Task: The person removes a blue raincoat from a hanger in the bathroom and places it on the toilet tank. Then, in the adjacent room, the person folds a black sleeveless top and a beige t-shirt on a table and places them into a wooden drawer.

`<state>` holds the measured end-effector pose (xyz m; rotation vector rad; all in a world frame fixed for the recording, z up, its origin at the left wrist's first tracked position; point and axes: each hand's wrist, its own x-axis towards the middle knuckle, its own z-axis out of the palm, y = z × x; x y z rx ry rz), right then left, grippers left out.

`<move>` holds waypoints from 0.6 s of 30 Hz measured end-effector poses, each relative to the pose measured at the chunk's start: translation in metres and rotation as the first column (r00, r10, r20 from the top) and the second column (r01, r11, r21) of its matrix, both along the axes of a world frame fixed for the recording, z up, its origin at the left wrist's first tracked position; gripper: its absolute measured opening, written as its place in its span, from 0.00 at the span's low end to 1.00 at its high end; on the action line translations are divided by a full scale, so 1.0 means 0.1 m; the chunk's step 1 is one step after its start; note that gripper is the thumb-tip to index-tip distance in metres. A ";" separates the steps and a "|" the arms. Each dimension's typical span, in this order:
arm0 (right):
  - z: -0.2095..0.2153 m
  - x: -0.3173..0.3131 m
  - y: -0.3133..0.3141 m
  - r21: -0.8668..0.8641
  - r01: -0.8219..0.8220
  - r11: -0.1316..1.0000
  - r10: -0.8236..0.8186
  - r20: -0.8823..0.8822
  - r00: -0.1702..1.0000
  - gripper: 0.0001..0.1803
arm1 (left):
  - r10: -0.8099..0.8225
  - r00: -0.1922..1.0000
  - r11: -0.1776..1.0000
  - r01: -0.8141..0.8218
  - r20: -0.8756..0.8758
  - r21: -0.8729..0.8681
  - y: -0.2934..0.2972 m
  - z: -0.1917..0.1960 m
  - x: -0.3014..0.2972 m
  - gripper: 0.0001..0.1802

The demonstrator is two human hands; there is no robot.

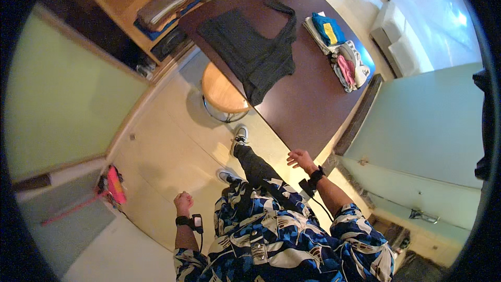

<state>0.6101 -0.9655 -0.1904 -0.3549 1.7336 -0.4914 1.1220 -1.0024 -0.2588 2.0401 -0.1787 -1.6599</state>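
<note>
My left hand (183, 202) hangs over the floor at my left side, its fingers curled in and nothing showing in them. Near the closest corner of a dark brown table (318, 109), my right hand (300, 160) is held with its fingers apart and holds nothing. A black garment (250, 49) lies spread out on the table's left part, one long sleeve or strap bent around at the far side. Along the right edge sit two piles of folded clothes: one topped with a blue and yellow piece (330, 30), the other with pink and white pieces (348, 68).
A round wooden stool (222, 89) stands partly under the table's left edge. At the far left, wooden shelves hold folded clothes (166, 8). A pink object (117, 185) is by the left wall. White seating (396, 42) lies beyond the table, and pale green panels (417, 125) flank it.
</note>
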 end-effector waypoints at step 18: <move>-0.16 -0.16 -2.88 -0.608 0.099 0.787 -0.466 -0.483 0.741 0.13 | -0.543 0.130 0.040 0.991 0.829 -0.129 -3.98 0.22 -2.63 0.13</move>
